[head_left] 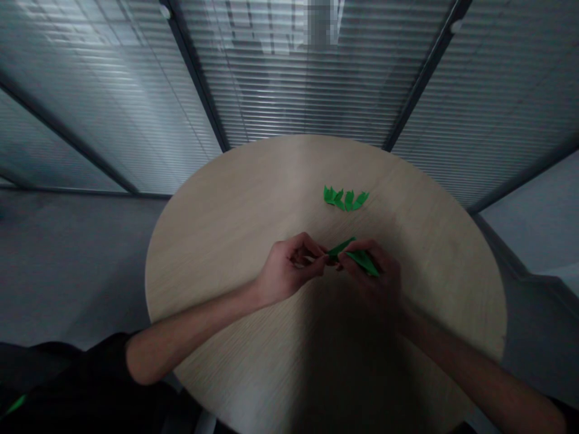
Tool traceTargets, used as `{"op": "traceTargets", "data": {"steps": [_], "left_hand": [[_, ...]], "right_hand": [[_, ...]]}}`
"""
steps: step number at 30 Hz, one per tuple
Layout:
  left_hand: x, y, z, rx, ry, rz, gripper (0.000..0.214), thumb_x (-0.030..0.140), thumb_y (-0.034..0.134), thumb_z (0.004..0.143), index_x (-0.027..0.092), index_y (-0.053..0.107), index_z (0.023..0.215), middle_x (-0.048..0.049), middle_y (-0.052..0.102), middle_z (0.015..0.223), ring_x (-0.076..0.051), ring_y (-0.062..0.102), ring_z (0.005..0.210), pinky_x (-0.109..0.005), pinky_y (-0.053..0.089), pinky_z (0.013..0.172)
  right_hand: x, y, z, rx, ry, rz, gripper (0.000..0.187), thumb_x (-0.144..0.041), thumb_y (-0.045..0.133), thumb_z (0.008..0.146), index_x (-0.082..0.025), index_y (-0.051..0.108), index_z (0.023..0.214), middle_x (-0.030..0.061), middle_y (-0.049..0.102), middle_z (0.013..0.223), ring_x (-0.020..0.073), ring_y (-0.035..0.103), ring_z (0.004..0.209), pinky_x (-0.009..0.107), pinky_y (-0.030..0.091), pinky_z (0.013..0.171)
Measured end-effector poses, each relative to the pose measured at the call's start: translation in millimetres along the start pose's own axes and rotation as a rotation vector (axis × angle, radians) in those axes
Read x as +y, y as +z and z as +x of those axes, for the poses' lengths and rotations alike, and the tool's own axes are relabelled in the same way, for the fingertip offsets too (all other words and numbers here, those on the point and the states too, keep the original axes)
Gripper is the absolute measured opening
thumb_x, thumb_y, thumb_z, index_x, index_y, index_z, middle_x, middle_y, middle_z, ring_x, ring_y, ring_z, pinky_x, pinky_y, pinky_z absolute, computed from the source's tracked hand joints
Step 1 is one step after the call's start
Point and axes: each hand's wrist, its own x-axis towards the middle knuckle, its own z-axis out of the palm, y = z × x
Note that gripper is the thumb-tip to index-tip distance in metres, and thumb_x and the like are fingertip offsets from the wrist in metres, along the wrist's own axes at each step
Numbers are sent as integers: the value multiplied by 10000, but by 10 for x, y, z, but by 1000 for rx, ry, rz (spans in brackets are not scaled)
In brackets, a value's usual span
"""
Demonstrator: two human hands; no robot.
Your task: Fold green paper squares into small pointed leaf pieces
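A piece of folded green paper [364, 261] is held between my two hands above the middle of the table. My left hand [289, 265] pinches its left end with thumb and fingertips. Around its right part my right hand [373, 274] is closed, thumb and fingers gripping the paper, with one pointed flap sticking out below the fingers. Just beyond the hands, several small folded green paper pieces [348, 200] lie in a row on the table, apart from both hands. The fingertips hide part of the held paper.
The round wooden table [217, 199] stands against a glass partition with blinds [289, 102]. Grey floor [90, 253] shows at the left. A dark shadow falls across the table's near part.
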Motion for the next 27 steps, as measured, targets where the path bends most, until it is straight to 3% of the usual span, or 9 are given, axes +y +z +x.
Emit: {"op": "traceTargets", "data": {"steps": [10,19,27], "left_hand": [[13,-13,-36,-19,42,135,143,251,732,870,145,638,850,-102,793,862,-149,744,688,-236,618,601],[27,23,-31,3,24,103,176,252,771,835,141,642,878,-66,758,827,-136,734,671,-222,611,599],[11,31,-41,-6,-1,52,238,290,767,866,154,581,805,-106,792,909,-158,746,724,-247,624,605]], "right_hand": [[-7,53,-6,74,152,104,163,-275,811,818,-217,659,822,-21,718,665,145,707,536,236,587,503],[69,42,-27,48,83,53,153,-284,800,852,-227,659,853,-28,702,662,134,676,541,231,555,514],[83,38,-43,88,62,-4,171,-303,805,835,-218,658,852,-7,700,702,143,662,561,243,533,499]]}}
